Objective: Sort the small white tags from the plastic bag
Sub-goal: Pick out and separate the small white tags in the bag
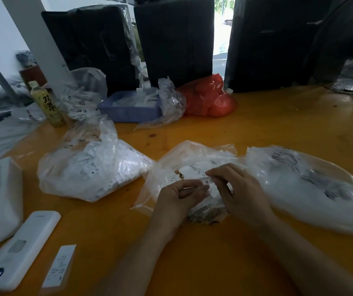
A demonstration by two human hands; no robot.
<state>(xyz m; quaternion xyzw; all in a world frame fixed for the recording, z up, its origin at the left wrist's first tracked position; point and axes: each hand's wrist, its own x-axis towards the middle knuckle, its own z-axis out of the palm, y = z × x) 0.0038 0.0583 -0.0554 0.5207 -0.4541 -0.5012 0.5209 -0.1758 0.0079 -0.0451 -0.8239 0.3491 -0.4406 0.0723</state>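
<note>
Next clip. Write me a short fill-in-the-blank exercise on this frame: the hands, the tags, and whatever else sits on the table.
1. Both hands, the left hand and the right hand, pinch a small white tag printed with the size letters ____.
2. The hands work above a clear plastic bag lying on the ____ table.
3. The tray at the back of the table is ____ in colour.
4. Right of that tray lies a crumpled ____ bag.

Missing words: XS; orange; blue; red

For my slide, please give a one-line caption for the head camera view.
Both hands, left hand and right hand, pinch a small white tag over an open plastic bag on an orange table.
</note>
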